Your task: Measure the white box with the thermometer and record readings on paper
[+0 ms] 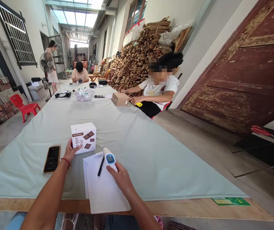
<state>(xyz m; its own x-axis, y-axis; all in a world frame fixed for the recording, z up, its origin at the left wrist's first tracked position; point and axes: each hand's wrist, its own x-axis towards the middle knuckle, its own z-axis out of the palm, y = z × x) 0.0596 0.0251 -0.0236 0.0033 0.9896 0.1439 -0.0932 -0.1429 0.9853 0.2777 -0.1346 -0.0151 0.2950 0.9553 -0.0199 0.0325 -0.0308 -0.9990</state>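
My left hand is closed on the lower left corner of a white box printed with brown chocolate pieces, which stands upright on the cloth. In my right hand is a white infrared thermometer with a blue-rimmed screen, its nose pointing forward and left. Beneath it lies a white sheet of paper, reaching over the table's front edge. A black pen rests on that sheet, left of the thermometer. To the left of my left hand lies a phone in an orange case.
A pale green cloth covers the long table. Farther along stand a clear bowl with bottles and a cardboard box. A person sits at the right side holding something yellow. A red chair and a fan stand left.
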